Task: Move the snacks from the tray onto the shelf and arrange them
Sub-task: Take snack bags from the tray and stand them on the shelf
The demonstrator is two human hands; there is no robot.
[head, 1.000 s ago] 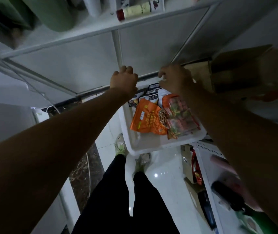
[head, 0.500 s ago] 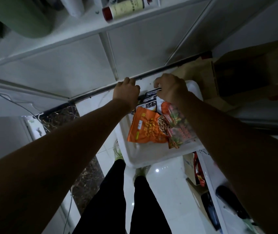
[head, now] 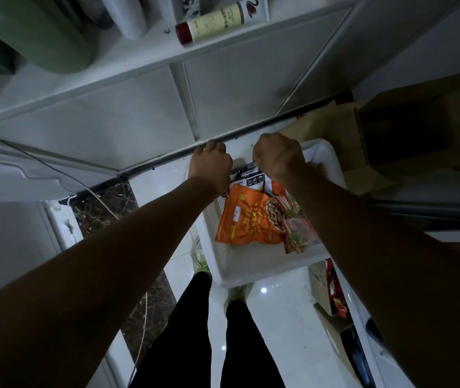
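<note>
**Desk:** What fills your feed?

**Operator:** The biggest thing I see is the white shelf unit [head: 128, 79] across the far side, its board running left to right. Below me is glossy white floor [head: 284, 331], with the person's black-trousered legs at the near edge. A brown cardboard box [head: 408, 135] sits far right. A green container [head: 41, 37] stands on the shelf at far left.

**Desk:** And the tray?

**Operator:** The white tray [head: 251, 264] is right of centre, between shelf and legs, its near edge above the shoes. I cannot tell what bears it. The snacks I can see all lie in it. A cream bottle [head: 217, 23] with a red cap lies on its side on the shelf board.

**Desk:** Hands?

**Operator:** The left hand [head: 209, 166] is curled tight over the tray's far left corner, gripping the rim. The right hand [head: 279, 155] is curled at the far rim, near the left one. Its fingertips are hidden, so I cannot tell whether it holds rim or packet.

**Desk:** Packets?

**Operator:** An orange packet [head: 245, 219] lies flat mid-tray, touching a clear packet [head: 296, 222] with red print on its right. Black-and-white packets [head: 252, 177] sit at the far end, just under the right hand.
</note>
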